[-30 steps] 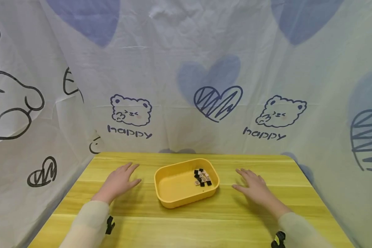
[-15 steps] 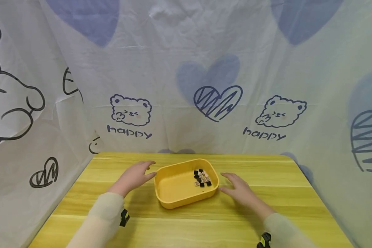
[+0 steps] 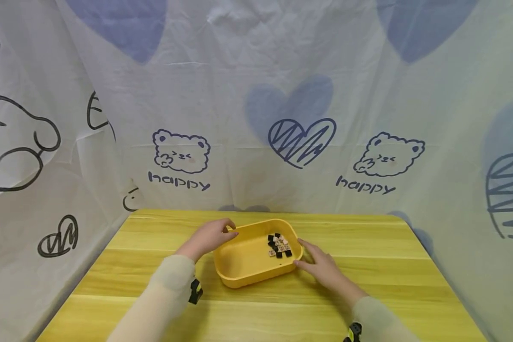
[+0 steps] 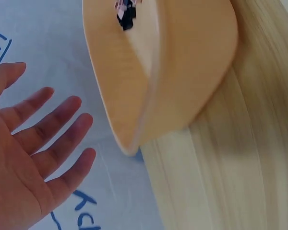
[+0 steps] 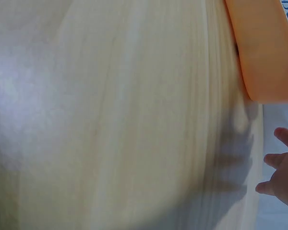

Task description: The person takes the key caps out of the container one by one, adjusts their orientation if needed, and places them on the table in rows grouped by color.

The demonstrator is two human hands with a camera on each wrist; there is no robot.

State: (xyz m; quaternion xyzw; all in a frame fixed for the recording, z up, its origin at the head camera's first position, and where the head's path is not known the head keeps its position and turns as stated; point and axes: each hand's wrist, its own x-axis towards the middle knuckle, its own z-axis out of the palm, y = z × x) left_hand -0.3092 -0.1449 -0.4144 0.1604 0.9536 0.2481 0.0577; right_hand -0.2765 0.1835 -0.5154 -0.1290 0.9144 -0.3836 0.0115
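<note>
A yellow plastic tray (image 3: pixel 239 259) with rounded corners sits at an angle on the table. Small black and pale square pieces (image 3: pixel 279 245) lie in its right end. At the tray's back left corner is my left hand (image 3: pixel 207 237), its fingertips over the rim in the head view; in the left wrist view the fingers (image 4: pixel 62 139) are spread beside the tray wall (image 4: pixel 192 62). My right hand (image 3: pixel 322 268) reaches the tray's right end, thumb and fingers around that corner. The right wrist view has its fingers (image 5: pixel 273 160) spread below the tray's end (image 5: pixel 269 57).
The table (image 3: pixel 256 318) has a yellow wood-grain top. A white cloth (image 3: pixel 239 109) printed with hearts and bears hangs behind it and along both sides. Black and yellow wrist straps (image 3: pixel 195 290) show at the cuffs.
Both hands have moved inward from either side of the tray, the left rightward to its back left corner, the right leftward to its right end. The tray has stayed in place.
</note>
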